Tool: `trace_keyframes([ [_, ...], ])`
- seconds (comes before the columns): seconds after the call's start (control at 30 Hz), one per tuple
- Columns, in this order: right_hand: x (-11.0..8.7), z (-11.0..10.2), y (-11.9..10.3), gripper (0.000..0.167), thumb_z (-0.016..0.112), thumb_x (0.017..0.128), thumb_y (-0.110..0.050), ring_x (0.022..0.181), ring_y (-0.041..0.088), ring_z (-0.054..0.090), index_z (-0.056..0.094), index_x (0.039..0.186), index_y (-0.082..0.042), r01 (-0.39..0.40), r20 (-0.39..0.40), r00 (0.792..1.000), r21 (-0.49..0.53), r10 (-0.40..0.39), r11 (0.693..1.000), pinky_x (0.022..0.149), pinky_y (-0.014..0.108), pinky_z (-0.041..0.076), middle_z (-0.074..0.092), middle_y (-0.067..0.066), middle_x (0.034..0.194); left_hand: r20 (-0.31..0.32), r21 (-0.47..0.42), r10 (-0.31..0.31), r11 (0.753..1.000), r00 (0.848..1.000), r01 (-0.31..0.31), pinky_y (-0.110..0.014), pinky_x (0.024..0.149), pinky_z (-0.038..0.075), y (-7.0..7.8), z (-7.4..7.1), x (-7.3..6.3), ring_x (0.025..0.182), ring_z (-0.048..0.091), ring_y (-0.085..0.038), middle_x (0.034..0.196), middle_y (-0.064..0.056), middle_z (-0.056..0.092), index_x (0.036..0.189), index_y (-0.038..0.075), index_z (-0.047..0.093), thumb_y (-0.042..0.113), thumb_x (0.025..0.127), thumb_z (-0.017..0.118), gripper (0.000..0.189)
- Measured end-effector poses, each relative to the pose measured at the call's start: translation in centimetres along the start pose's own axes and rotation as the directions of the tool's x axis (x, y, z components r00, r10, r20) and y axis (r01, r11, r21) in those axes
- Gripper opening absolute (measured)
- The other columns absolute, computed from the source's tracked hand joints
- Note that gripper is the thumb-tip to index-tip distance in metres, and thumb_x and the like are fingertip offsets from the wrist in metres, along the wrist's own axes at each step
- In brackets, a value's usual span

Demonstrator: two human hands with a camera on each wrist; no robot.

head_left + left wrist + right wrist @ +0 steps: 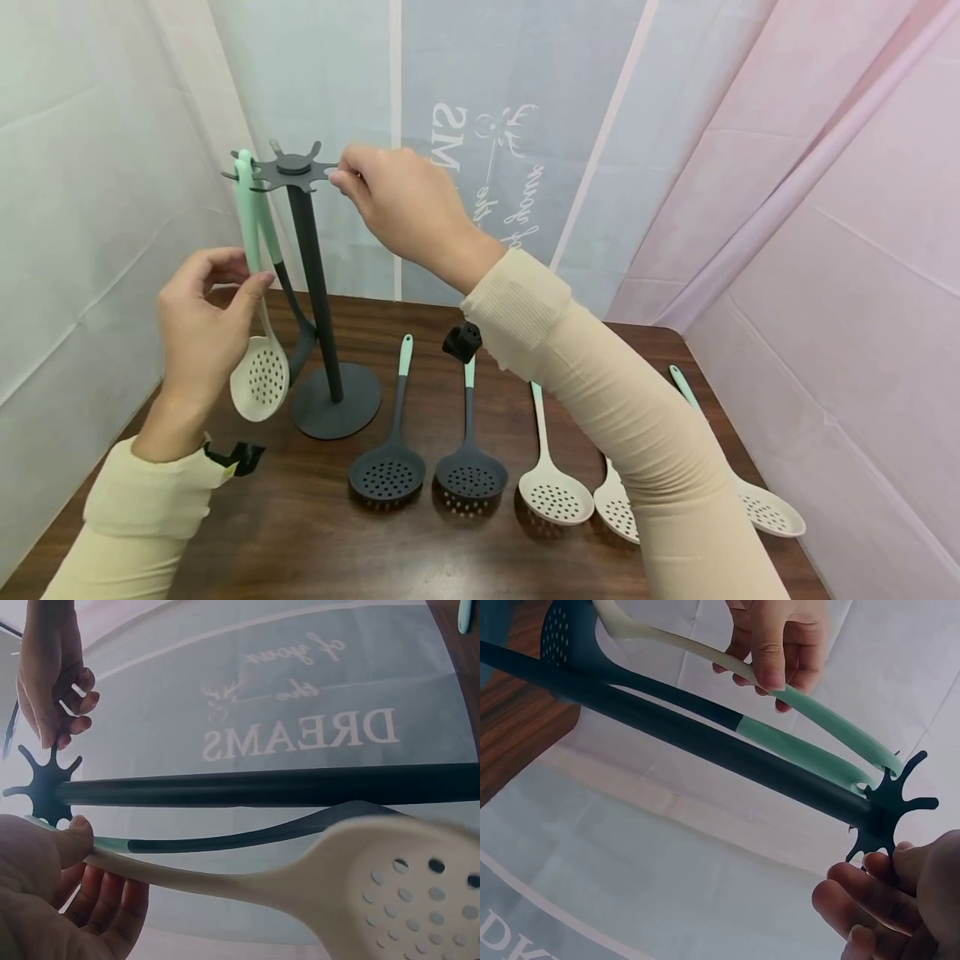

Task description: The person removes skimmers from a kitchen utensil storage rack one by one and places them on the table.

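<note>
My left hand [204, 329] pinches a white skimmer [260, 379] between thumb and fingers, where its mint-green handle meets the white shaft. The top of that handle is at a hook of the dark utensil stand [313, 275], and the perforated head hangs downward. Behind it, a dark skimmer with a mint-green handle [780, 742] hangs from a neighbouring hook, its head partly hidden in the head view. Across the stand's top, my right hand [408, 200] pinches one hook arm [53, 756] between thumb and fingers.
On the brown wooden table [300, 517], two dark skimmers [387, 475] lie right of the stand's round base [336, 408]. Farther right are white skimmers [557, 493], one [618, 508] partly covered by my right sleeve [645, 400]. Cloth curtains [847, 250] enclose the table.
</note>
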State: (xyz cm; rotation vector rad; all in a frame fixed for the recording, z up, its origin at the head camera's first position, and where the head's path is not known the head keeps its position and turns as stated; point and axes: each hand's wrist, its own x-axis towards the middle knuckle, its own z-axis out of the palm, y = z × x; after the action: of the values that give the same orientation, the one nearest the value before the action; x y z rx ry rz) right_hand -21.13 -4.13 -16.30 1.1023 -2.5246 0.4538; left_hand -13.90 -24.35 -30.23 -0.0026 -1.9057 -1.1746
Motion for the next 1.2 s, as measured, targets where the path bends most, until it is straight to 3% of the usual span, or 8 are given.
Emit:
trace_keyframes([
  [0.63, 0.1, 0.1, -0.6, 0.028, 0.046, 0.109, -0.035, 0.067, 0.011, 0.052, 0.067, 0.104, -0.017, -0.046, 0.022, 0.999, 0.005, 0.046, 0.999, 0.059, 0.025, 0.039, 0.06, -0.004, 0.08, 0.003, -0.01, -0.003, 1.0, 1.0, 0.003, -0.01, 0.07, 0.048, 0.3, -0.6, -0.1, 0.086, 0.062, -0.002, 0.092, 0.015, 0.061, 0.114, -0.009, 0.067, -0.001, 0.091, 0.074, 0.026],
  [0.87, 0.1, 0.1, -0.8, 0.028, 0.047, 0.109, -0.035, 0.068, 0.011, 0.052, 0.068, 0.104, -0.017, -0.042, 0.017, 0.999, 0.008, 0.042, 0.999, 0.058, 0.025, 0.039, 0.06, -0.004, 0.079, -0.033, -0.028, -0.002, 1.0, 0.999, 0.002, -0.01, 0.069, 0.048, 0.6, -1.2, -0.3, 0.086, 0.064, -0.003, 0.091, 0.013, 0.062, 0.11, -0.004, 0.069, -0.001, 0.09, 0.074, 0.02],
  [1.2, 0.1, 0.1, -1.0, 0.028, 0.046, 0.109, -0.035, 0.066, 0.011, 0.05, 0.067, 0.1, -0.017, -0.049, 0.014, 0.999, 0.013, 0.048, 0.999, 0.056, 0.024, 0.036, 0.056, -0.004, 0.076, -0.03, -0.038, -0.025, 0.999, 0.999, 0.024, -0.009, 0.067, 0.049, 0.3, -2.5, -0.6, 0.082, 0.064, -0.003, 0.089, 0.011, 0.063, 0.106, 0.003, 0.071, -0.004, 0.089, 0.075, 0.019],
])
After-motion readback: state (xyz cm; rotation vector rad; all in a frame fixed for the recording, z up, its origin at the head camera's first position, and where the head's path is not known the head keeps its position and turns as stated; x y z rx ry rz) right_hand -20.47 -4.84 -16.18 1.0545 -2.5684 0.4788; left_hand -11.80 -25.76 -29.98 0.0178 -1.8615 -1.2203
